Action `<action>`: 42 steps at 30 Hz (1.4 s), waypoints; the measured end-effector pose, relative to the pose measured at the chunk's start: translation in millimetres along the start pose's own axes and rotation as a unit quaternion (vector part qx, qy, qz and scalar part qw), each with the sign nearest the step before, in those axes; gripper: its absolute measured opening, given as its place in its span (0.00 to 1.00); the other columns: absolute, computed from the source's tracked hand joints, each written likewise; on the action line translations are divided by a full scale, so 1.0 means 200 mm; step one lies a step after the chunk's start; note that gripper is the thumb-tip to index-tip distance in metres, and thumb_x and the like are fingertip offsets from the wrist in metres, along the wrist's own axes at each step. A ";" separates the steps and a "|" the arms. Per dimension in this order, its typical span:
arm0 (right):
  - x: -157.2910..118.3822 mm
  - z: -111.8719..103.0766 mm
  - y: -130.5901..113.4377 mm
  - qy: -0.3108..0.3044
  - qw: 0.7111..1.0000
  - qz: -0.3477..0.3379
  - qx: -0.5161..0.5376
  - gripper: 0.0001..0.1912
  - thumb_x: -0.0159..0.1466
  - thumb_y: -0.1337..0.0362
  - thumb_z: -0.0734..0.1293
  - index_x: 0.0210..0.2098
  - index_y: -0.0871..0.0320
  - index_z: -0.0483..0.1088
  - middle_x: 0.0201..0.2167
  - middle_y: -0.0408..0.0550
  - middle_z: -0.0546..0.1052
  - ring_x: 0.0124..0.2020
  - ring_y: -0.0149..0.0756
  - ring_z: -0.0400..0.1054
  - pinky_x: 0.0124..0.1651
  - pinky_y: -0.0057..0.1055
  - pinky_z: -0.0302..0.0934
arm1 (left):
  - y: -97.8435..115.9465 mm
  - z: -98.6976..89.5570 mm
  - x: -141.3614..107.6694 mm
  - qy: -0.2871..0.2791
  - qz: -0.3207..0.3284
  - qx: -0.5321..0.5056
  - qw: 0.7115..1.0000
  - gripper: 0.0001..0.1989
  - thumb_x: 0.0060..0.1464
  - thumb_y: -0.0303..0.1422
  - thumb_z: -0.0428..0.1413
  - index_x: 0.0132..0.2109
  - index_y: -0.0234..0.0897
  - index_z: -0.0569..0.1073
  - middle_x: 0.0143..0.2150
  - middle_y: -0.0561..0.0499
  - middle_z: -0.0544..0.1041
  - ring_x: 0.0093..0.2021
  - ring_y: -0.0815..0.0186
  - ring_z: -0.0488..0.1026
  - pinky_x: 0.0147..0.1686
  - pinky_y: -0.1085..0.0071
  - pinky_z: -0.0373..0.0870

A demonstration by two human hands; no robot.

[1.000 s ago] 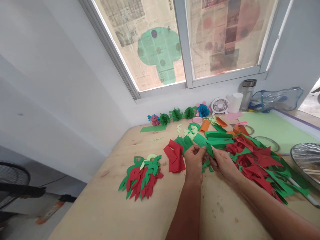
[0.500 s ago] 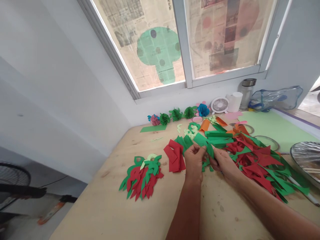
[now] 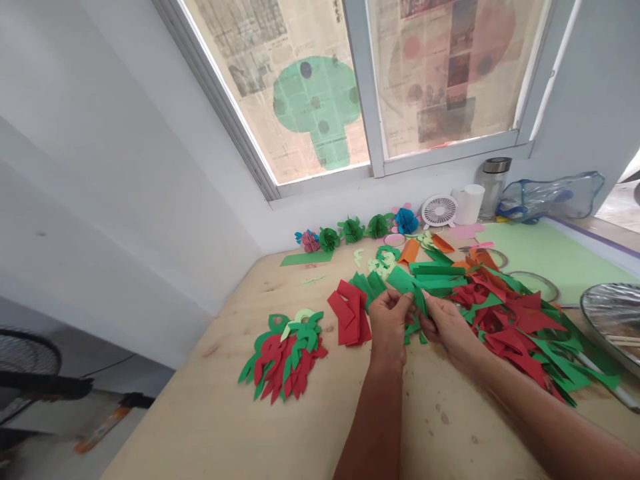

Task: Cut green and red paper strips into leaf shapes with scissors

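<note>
Between my two hands is a piece of green paper, folded or curved at its near end. The fingertips of my left hand pinch its left side. My right hand is closed at its right edge; whether it holds anything besides the paper is hidden by the fingers. Left of my left hand lies a stack of red paper pieces. Behind it are folded green strips. Farther left sits a pile of cut red and green leaf shapes, with a pale green piece on top.
Red and green paper scraps heap up at the right, near a foil-like bowl. Along the wall stand paper flowers, a small white fan and a glass bottle. A light green sheet lies at the back right.
Hardly anything differs. Both hands stay in the same place on the green paper, and the view has shifted very slightly.
</note>
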State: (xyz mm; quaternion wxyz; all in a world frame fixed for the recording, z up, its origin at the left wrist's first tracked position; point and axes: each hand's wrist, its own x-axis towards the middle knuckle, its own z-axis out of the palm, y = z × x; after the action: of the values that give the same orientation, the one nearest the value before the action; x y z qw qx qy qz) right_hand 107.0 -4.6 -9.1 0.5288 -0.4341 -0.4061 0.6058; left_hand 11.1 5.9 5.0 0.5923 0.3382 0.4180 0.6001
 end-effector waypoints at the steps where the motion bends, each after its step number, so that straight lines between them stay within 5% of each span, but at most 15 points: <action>1: 0.00 0.00 0.00 -0.002 1.000 0.001 0.004 0.28 0.53 0.39 0.64 0.17 0.56 0.55 0.10 0.32 0.51 0.13 0.21 0.38 0.16 0.23 0.33 | 0.00 0.00 0.00 -0.002 0.001 -0.001 1.000 0.14 0.40 0.36 0.63 0.23 0.35 0.65 0.18 0.54 0.70 0.17 0.76 0.63 0.20 0.78 0.57; 21: -0.02 0.03 0.02 0.018 0.999 -0.044 0.002 0.25 0.56 0.41 0.62 0.19 0.56 0.58 0.10 0.33 0.50 0.13 0.23 0.37 0.16 0.24 0.34 | 0.00 0.02 0.00 -0.001 -0.001 0.000 1.000 0.17 0.37 0.40 0.63 0.21 0.35 0.64 0.17 0.55 0.68 0.17 0.75 0.61 0.19 0.77 0.56; 42: 0.00 0.00 -0.01 -0.003 1.000 -0.020 0.018 0.28 0.54 0.40 0.64 0.15 0.56 0.55 0.10 0.33 0.51 0.12 0.22 0.39 0.14 0.23 0.35 | 0.02 0.02 -0.02 -0.017 -0.008 -0.004 1.000 0.17 0.38 0.39 0.63 0.23 0.35 0.64 0.17 0.56 0.66 0.17 0.76 0.61 0.20 0.77 0.58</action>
State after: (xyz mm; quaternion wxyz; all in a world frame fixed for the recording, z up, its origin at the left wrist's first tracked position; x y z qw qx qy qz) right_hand 107.6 -5.0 -7.0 0.5472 -0.4150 -0.4052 0.6034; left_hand 12.8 1.8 9.6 0.6058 0.3424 0.4080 0.5910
